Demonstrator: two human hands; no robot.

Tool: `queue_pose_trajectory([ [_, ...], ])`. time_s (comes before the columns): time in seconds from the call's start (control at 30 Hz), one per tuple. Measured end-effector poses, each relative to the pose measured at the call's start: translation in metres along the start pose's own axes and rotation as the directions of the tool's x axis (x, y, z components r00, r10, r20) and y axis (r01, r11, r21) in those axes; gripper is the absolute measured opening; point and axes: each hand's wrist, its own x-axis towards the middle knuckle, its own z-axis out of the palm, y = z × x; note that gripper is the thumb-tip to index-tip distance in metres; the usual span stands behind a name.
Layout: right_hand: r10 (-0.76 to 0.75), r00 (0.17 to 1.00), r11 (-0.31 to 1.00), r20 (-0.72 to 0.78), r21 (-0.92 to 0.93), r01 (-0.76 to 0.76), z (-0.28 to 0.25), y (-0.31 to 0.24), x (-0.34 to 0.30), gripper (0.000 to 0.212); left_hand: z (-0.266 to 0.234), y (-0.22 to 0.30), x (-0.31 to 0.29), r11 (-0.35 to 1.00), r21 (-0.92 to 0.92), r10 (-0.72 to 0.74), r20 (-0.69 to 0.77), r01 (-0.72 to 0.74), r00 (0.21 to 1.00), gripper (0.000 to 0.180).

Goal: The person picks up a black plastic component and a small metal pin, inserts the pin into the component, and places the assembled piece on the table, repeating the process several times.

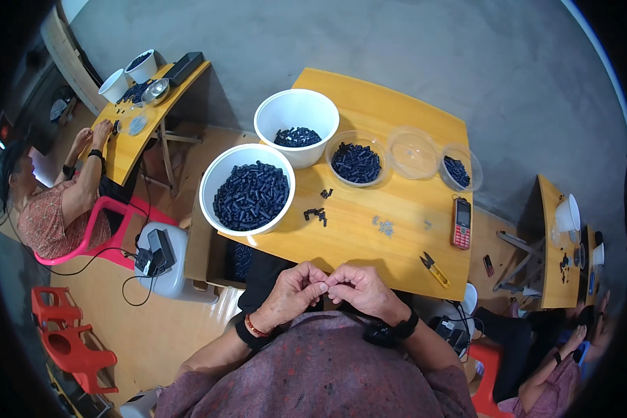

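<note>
My left hand [299, 289] and my right hand [361, 288] meet at the near edge of the wooden table [390, 244]. Thumbs and fingertips are pinched together and touch. What they hold, if anything, is too small to make out. Beyond them lie a few loose black pieces [316, 214] and a small pile of clear bits [383, 226]. To the left, a white bucket [206, 200] is filled with short black tubular parts [251, 197]. A second white bucket [263, 115] behind it holds fewer. Yellow-handled snips [435, 270] rest at the right.
Clear bowls [356, 157] of black parts stand at the back, beside a round clear lid [412, 152]. A red mobile phone [461, 223] lies at the right edge. An open cardboard box [200, 252] sits below left. Other people work at the left table [129, 150] and the right one [552, 272].
</note>
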Motion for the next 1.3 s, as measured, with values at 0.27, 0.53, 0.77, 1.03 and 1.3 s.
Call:
queue_pose_trajectory([
  [0.27, -0.520, 0.788, 0.647, -0.328, -0.754, 0.113, -0.061, -0.025, -0.002, 0.010, -0.005, -0.009, -0.005, 0.988, 0.151, 0.040, -0.112, -0.023, 0.993, 0.013],
  [0.53, -0.554, 0.707, 0.629, -0.439, -0.778, 0.010, -0.090, -0.015, -0.002, 0.005, -0.001, -0.013, -0.002, 0.997, -0.037, -0.064, -0.087, 0.061, 0.994, 0.014],
  [0.77, -0.575, 0.704, 0.564, -0.417, -0.825, -0.028, -0.081, -0.013, 0.007, 0.006, -0.004, -0.010, -0.003, 0.988, -0.107, -0.123, -0.066, 0.115, 0.990, 0.013],
  [1.03, -0.572, 0.752, 0.469, -0.327, -0.883, -0.027, -0.079, -0.016, 0.001, 0.007, -0.005, -0.008, -0.001, 0.977, -0.141, -0.168, -0.038, 0.161, 0.985, 0.012],
  [1.3, -0.114, 0.925, 0.991, -0.363, -0.103, 0.081, -0.035, -0.026, -0.010, 0.003, 0.000, 0.008, 0.010, 0.848, -0.524, -0.127, -0.053, 0.081, 0.990, 0.015],
])
